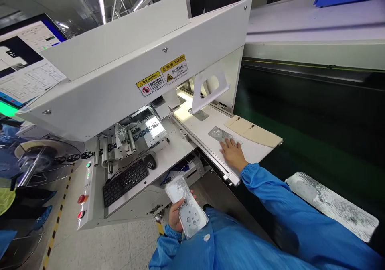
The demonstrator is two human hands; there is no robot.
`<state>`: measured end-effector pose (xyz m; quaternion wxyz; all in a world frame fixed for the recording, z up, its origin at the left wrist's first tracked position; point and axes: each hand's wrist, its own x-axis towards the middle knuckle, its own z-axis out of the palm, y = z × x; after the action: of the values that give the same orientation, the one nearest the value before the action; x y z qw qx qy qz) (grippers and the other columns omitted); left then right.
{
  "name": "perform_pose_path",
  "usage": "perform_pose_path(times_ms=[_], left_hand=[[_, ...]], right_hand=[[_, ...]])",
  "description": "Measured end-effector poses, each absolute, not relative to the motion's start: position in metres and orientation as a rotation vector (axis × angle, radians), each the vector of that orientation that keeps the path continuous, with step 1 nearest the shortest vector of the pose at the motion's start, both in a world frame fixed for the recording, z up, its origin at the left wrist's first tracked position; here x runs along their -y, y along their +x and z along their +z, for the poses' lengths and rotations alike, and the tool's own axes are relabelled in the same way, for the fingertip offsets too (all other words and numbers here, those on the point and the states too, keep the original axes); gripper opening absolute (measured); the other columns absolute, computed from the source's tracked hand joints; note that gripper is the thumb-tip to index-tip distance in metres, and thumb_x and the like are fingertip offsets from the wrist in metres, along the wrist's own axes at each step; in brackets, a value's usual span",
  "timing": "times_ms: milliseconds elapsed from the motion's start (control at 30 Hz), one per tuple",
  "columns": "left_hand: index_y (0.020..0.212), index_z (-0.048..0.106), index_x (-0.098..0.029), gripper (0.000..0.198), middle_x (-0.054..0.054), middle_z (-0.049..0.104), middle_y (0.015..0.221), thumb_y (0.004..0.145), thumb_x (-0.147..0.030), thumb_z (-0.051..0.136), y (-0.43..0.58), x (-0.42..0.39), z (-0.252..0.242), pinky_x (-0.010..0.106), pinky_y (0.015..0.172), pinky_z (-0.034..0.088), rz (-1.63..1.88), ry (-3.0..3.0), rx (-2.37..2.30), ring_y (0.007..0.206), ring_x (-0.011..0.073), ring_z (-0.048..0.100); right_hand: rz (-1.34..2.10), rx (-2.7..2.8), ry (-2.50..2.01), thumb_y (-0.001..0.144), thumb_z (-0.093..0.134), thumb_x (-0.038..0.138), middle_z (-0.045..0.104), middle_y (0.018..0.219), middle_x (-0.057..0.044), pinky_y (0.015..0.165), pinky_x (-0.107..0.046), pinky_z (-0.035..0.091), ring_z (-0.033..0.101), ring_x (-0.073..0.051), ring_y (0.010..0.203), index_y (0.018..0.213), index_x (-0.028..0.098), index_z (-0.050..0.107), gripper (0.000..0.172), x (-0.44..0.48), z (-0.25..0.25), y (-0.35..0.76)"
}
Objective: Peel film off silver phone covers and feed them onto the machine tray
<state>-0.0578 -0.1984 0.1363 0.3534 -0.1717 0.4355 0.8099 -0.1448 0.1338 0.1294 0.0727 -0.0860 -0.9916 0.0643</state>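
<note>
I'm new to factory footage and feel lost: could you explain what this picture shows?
There is no robot here: a person works with two bare hands. The single picture comes from a camera on their head, looking forward and down, so the blue sleeves are the wearer's own. The left hand holds what looks like a stack of thin panels with round holes. The right hand rests on a similar panel, lying on a white surface that runs into a big white machine. On the machine's ledge sit a black keyboard and a mouse.
</note>
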Motion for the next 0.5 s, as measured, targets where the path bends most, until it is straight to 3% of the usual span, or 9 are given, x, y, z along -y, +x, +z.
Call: perform_pose_path(times_ms=[200,500], left_hand=[[0.076,0.078,-0.026,0.039,0.005,0.077,0.092,0.048,-0.052,0.086,-0.066,0.192,0.135,0.046,0.104,0.050,2.090,-0.438,-1.126,0.119,0.0374,0.064],[0.078,0.080,-0.029,0.037,0.004,0.076,0.101,0.049,-0.052,0.083,-0.074,0.184,0.135,0.045,0.105,0.050,2.072,-0.435,-1.121,0.124,0.0393,0.061]], right_hand=[[0.216,3.044,-0.301,0.103,0.029,0.047,0.032,0.159,-0.021,0.113,-0.068,0.027,0.026,-0.044,0.145,0.151,0.012,0.045,0.061,-0.134,0.124,-0.154],[0.232,3.065,-0.384,0.104,0.031,0.049,0.027,0.161,-0.023,0.115,-0.068,0.021,0.022,-0.044,0.146,0.152,0.008,0.042,0.064,-0.136,0.129,-0.161]])
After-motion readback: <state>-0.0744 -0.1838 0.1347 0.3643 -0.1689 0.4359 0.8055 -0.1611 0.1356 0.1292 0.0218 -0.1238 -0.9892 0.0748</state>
